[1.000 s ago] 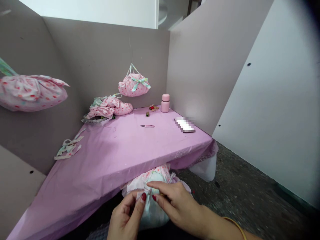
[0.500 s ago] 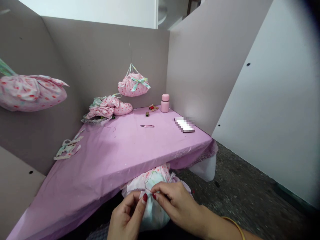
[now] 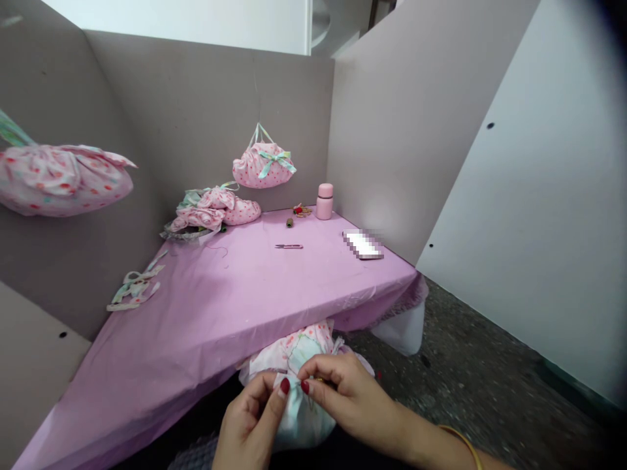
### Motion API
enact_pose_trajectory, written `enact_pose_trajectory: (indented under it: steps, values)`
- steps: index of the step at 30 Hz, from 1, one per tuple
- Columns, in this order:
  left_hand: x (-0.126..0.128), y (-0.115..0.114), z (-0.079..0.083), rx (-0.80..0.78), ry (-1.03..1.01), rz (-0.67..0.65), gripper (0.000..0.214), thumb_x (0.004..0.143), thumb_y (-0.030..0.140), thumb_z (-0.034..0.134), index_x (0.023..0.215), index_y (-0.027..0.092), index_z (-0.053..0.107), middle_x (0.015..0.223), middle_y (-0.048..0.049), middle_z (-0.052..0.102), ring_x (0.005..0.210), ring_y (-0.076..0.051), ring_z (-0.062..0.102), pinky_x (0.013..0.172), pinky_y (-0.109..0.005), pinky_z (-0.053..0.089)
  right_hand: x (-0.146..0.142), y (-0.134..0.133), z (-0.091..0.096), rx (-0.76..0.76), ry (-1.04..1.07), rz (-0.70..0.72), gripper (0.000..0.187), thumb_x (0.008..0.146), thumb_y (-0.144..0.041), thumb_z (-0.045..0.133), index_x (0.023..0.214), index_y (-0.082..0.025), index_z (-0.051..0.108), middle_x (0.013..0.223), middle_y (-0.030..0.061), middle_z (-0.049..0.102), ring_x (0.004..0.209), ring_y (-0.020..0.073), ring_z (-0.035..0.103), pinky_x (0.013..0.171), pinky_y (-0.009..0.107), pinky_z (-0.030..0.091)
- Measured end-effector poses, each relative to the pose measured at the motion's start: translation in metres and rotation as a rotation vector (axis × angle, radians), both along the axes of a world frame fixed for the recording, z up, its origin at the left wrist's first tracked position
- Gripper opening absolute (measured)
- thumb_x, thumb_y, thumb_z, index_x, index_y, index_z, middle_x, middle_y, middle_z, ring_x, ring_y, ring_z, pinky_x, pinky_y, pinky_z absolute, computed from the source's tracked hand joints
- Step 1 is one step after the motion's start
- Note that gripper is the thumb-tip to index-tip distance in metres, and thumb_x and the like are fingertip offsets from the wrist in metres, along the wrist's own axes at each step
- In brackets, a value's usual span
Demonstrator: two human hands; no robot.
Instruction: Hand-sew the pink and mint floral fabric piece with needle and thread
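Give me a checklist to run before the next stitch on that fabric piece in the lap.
1. Left hand pinching the fabric bundle: ok.
2. Right hand grip closed on the same spot: ok.
3. Needle visible in the fingers: cannot tell.
4. Thread free of tangles: cannot tell.
5. Snips within sight on the pink tablecloth: ok.
6. Bundle clear of the table edge: ok.
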State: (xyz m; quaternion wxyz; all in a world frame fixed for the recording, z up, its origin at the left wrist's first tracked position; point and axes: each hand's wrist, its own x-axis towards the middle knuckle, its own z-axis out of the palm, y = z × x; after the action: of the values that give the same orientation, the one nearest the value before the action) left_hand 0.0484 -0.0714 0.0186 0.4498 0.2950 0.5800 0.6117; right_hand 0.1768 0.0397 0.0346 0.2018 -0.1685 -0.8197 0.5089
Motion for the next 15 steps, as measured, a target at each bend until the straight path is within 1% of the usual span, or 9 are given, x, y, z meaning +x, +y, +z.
enact_pose_trajectory:
  steps: [4,8,15]
  values:
    - [-0.001,0.001,-0.002,0.005,-0.132,-0.029,0.029,0.074,0.045,0.068,0.073,0.016,0.067,0.060,0.0019,0.054,0.055,-0.012,0.044,0.053,-0.021,0.036,-0.001,0.001,-0.002,-0.099,0.023,0.017,0.020,0.086,-0.025,0.050,0.081,-0.013,0.065,0.062,-0.0020,0.055,0.055,0.0094,0.044,0.054,0.020,0.036]
    - [-0.001,0.001,-0.005,0.010,-0.204,-0.045,0.026,0.074,0.042,0.069,0.074,0.016,0.068,0.060,0.0024,0.053,0.055,-0.011,0.044,0.053,-0.020,0.036,-0.002,0.001,-0.006,-0.167,0.047,0.017,0.020,0.086,-0.028,0.051,0.081,-0.014,0.064,0.064,-0.0011,0.057,0.058,0.0101,0.047,0.056,0.020,0.038]
    - [0.000,0.003,-0.013,0.031,-0.259,-0.030,0.024,0.075,0.040,0.069,0.076,0.016,0.069,0.062,0.0018,0.054,0.054,-0.010,0.045,0.052,-0.020,0.036,-0.001,0.002,-0.005,-0.139,0.057,0.015,0.019,0.085,-0.024,0.051,0.082,-0.012,0.065,0.063,-0.0009,0.056,0.058,0.0103,0.046,0.057,0.021,0.036]
